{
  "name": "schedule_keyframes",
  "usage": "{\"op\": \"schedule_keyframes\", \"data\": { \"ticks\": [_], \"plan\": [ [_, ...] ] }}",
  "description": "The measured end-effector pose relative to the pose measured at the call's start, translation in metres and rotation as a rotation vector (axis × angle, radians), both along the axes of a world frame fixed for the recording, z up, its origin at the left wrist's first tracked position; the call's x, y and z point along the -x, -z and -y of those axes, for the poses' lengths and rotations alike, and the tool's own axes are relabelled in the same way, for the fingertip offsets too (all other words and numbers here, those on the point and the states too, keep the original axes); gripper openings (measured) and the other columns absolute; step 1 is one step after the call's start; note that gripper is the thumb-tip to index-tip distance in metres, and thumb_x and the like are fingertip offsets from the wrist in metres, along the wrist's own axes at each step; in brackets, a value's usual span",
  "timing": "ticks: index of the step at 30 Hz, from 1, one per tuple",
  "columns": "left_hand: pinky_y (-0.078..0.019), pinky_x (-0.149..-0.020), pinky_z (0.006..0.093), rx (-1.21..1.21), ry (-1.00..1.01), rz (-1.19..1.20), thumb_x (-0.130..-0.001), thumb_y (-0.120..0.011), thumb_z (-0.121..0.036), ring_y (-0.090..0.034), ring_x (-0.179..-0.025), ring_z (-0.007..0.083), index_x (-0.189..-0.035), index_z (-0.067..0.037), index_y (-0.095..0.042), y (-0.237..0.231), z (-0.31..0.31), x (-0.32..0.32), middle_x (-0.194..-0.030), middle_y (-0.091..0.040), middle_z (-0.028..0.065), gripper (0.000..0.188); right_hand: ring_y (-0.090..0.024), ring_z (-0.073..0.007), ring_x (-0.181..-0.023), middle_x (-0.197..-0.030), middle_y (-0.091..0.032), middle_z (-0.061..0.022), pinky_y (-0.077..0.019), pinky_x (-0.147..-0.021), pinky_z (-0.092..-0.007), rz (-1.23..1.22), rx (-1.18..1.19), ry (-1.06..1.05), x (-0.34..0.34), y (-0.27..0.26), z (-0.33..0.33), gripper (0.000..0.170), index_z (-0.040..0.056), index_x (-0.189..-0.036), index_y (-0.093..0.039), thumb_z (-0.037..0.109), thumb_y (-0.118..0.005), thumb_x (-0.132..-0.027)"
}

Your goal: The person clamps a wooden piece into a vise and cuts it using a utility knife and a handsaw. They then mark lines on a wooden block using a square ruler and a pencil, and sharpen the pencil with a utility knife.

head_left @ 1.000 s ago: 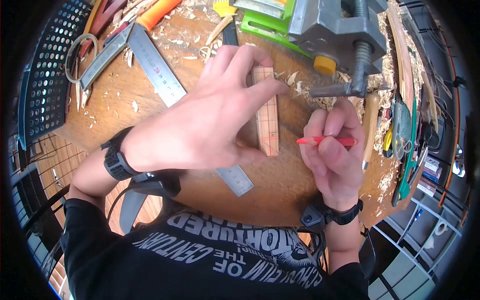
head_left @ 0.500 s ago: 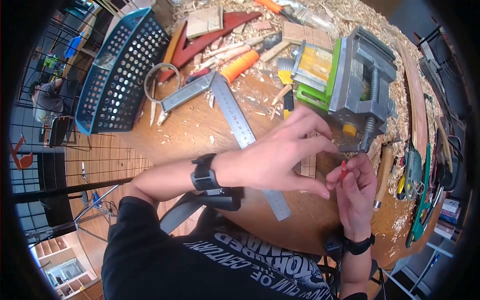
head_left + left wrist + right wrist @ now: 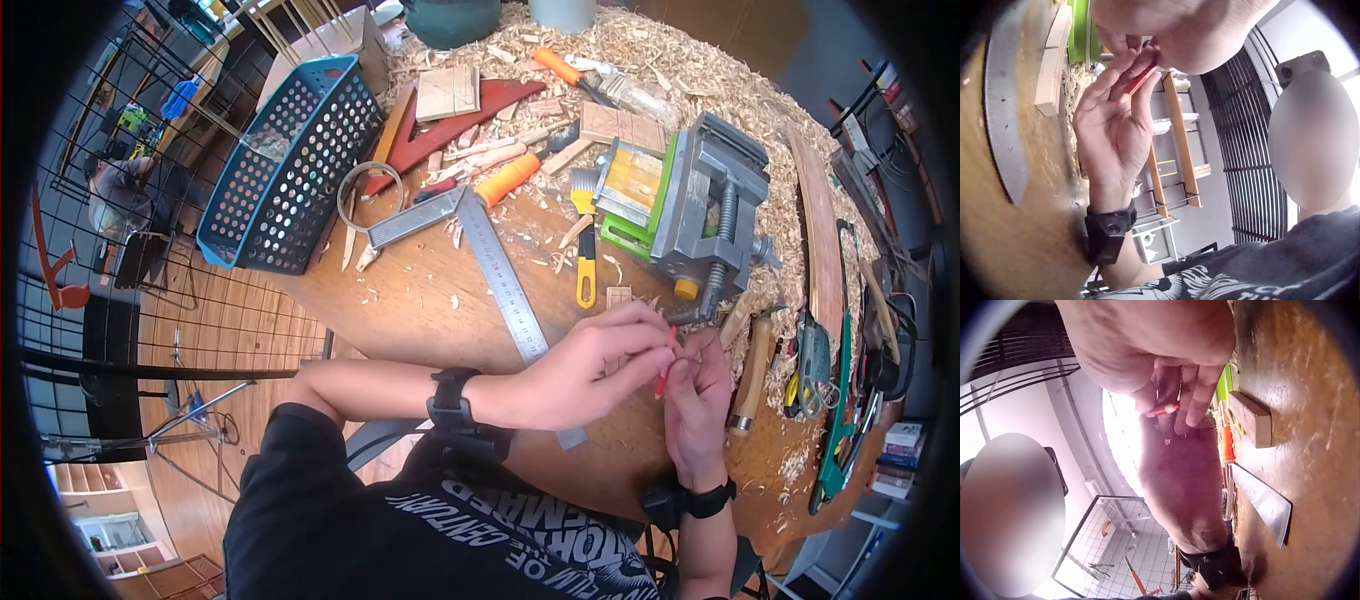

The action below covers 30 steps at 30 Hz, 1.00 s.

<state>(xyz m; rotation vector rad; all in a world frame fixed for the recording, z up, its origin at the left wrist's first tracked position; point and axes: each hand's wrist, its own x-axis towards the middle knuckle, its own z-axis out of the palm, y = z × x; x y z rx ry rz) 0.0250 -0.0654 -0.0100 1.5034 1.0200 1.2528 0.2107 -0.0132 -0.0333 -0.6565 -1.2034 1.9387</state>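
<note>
Both hands meet at a red pencil [image 3: 665, 376] above the front of the workbench. My right hand [image 3: 697, 405] holds it between thumb and fingers, as the left wrist view also shows with the red pencil [image 3: 1140, 84] slanting across the fingers. From the other side my left hand [image 3: 585, 372] reaches over, its thumb and fingertips pinching the pencil. Beyond the left hand lies a small wooden block [image 3: 619, 294], mostly hidden by that hand; the right wrist view shows the block [image 3: 1252, 420] on the bench. The left forearm passes near the try square's steel blade [image 3: 503, 285].
A grey vise [image 3: 715, 200] stands ahead, with a yellow-handled brush [image 3: 585, 250] beside it. At the left is a perforated blue basket [image 3: 285, 165]. A wooden-handled tool [image 3: 755, 375] lies right of the right hand. Wood shavings cover the far side.
The left hand has left the wooden block and moved right to the pencil in the right hand. The head view has shifted, showing more of the bench and room.
</note>
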Motion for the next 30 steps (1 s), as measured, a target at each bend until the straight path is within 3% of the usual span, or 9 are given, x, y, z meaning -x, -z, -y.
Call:
{"op": "schedule_keyframes", "data": {
  "ticks": [2,5,7,10,12,15,21,23,30],
  "plan": [
    [-0.0489,-0.080,0.0285,0.218,0.015,0.265,-0.105,-0.045,-0.011,-0.059,-0.093,0.0125,-0.110,0.001,-0.056,-0.002,0.003,0.002,-0.109,-0.058,0.0080,0.017,-0.066,-0.0138,-0.090,-0.097,-0.070,-0.0131,-0.0498,-0.083,-0.0273,0.048,-0.018,-0.007,0.004,-0.007,0.002,0.024,0.0062,-0.107,-0.044,0.022,-0.060,-0.100],
    [-0.0491,-0.080,0.0282,0.128,-0.131,0.259,-0.107,-0.040,-0.014,-0.060,-0.090,0.0125,-0.110,-0.003,-0.050,-0.011,-0.004,0.016,-0.107,-0.060,0.0078,0.015,-0.067,-0.0174,-0.086,-0.092,-0.070,-0.0151,-0.0509,-0.079,-0.0294,0.057,0.010,0.040,0.013,-0.018,0.004,0.026,0.0057,-0.107,-0.046,0.030,-0.053,-0.103],
    [-0.0490,-0.081,0.0275,0.210,-0.160,0.405,-0.107,-0.042,-0.017,-0.061,-0.089,0.0136,-0.114,-0.006,-0.049,-0.017,-0.010,0.037,-0.104,-0.061,0.0078,0.015,-0.066,-0.0195,-0.079,-0.087,-0.068,-0.0159,-0.0512,-0.075,-0.0316,0.058,0.022,-0.012,0.008,-0.017,0.001,0.027,0.0058,-0.105,-0.048,0.033,-0.047,-0.105],
    [-0.0462,-0.075,0.0241,0.204,-0.178,0.328,-0.106,-0.045,-0.018,-0.056,-0.080,0.0098,-0.113,-0.007,-0.052,-0.019,-0.014,0.081,-0.095,-0.059,0.0024,0.015,-0.063,-0.0168,-0.072,-0.082,-0.067,-0.0131,-0.0499,-0.070,-0.0298,0.027,0.056,-0.022,0.005,-0.016,-0.001,0.023,0.0056,-0.098,-0.050,0.027,-0.046,-0.106],
    [-0.0388,-0.065,0.0204,0.269,-0.415,0.084,-0.105,-0.051,-0.021,-0.046,-0.071,0.0042,-0.108,-0.008,-0.057,-0.024,-0.013,0.104,-0.084,-0.052,-0.0051,0.014,-0.061,-0.0156,-0.069,-0.079,-0.066,-0.0119,-0.0488,-0.067,-0.0285,0.060,0.060,-0.026,0.004,-0.016,-0.002,0.022,0.0057,-0.096,-0.050,0.025,-0.045,-0.106],
    [-0.0301,-0.059,0.0183,0.343,-0.538,-0.085,-0.103,-0.055,-0.023,-0.037,-0.066,0.0001,-0.100,-0.010,-0.060,-0.025,-0.010,0.133,-0.077,-0.044,-0.0106,0.014,-0.059,-0.0135,-0.065,-0.075,-0.064,-0.0100,-0.0469,-0.063,-0.0262,0.108,0.073,-0.028,0.004,-0.017,-0.002,0.023,0.0057,-0.091,-0.050,0.023,-0.044,-0.106],
    [-0.0265,-0.056,0.0173,0.264,-0.633,-0.313,-0.100,-0.062,-0.025,-0.034,-0.064,-0.0016,-0.091,-0.009,-0.060,-0.026,-0.007,0.146,-0.074,-0.044,-0.0122,0.018,-0.057,-0.0112,-0.063,-0.073,-0.063,-0.0073,-0.0444,-0.058,-0.0238,0.136,0.098,-0.014,0.003,-0.017,-0.003,0.024,0.0064,-0.089,-0.051,0.022,-0.045,-0.106],
    [-0.0257,-0.054,0.0178,0.203,-0.629,-0.329,-0.098,-0.064,-0.024,-0.034,-0.061,-0.0012,-0.089,-0.008,-0.061,-0.018,-0.009,0.148,-0.071,-0.045,-0.0119,0.018,-0.057,-0.0108,-0.062,-0.072,-0.062,-0.0065,-0.0438,-0.057,-0.0235,0.141,0.103,-0.011,0.004,-0.016,-0.004,0.023,0.0067,-0.088,-0.052,0.022,-0.046,-0.105],
    [-0.0226,-0.050,0.0204,0.284,-0.652,-0.033,-0.098,-0.064,-0.024,-0.031,-0.055,0.0001,-0.091,-0.008,-0.063,-0.014,-0.019,0.119,-0.065,-0.042,-0.0115,0.018,-0.057,-0.0092,-0.061,-0.071,-0.061,-0.0046,-0.0428,-0.056,-0.0229,0.156,0.137,0.022,0.004,-0.017,-0.005,0.020,0.0068,-0.089,-0.054,0.020,-0.050,-0.104]
  ]
}}
